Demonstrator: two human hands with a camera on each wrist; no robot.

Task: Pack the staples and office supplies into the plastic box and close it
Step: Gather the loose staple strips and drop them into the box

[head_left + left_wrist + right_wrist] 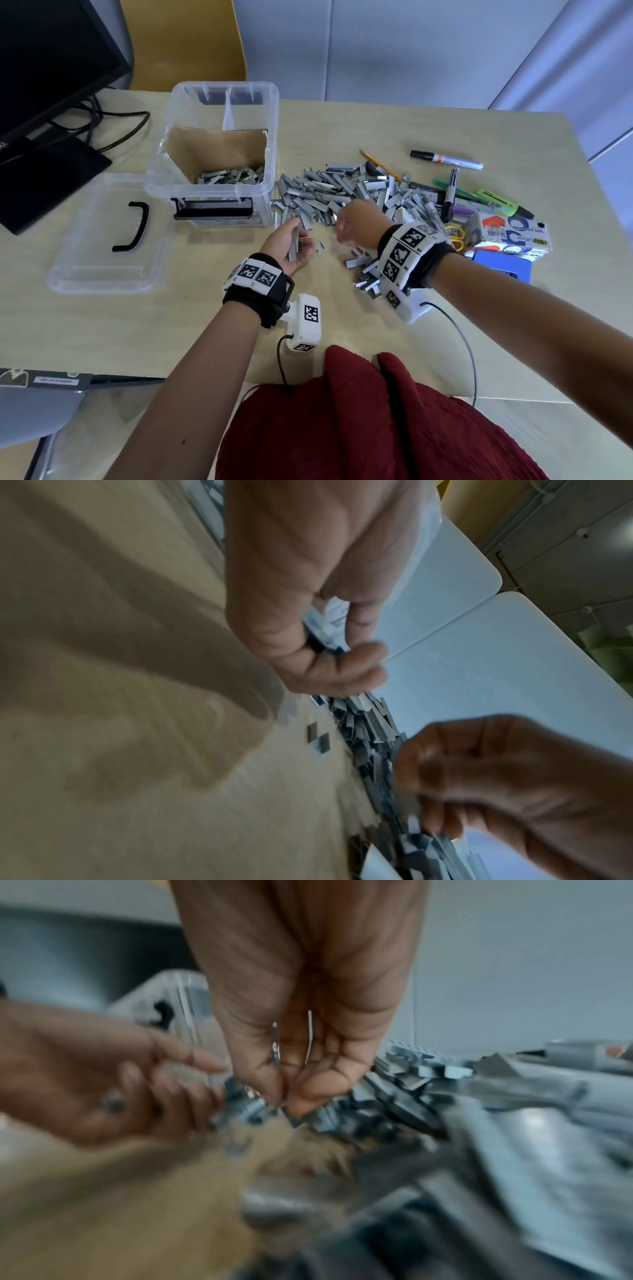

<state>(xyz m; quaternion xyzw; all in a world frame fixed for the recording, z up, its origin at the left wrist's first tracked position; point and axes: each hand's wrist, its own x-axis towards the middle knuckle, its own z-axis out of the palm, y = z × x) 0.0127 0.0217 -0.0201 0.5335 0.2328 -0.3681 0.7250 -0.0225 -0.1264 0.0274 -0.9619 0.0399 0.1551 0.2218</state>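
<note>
My left hand (287,245) curls its fingers around a few staple strips (294,245); my right hand (356,222) pinches more at the heap of staples (342,192) on the surface beside the open plastic box (219,150). The grey strips look light, stiff and brittle, so I judge gripping their long sides safest.

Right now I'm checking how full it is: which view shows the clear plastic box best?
The head view: the plastic box stands open, whole, with staple strips across its bottom. The right wrist view catches only a blurred clear corner behind the hands. In the left wrist view I cannot make it out with certainty.
</note>
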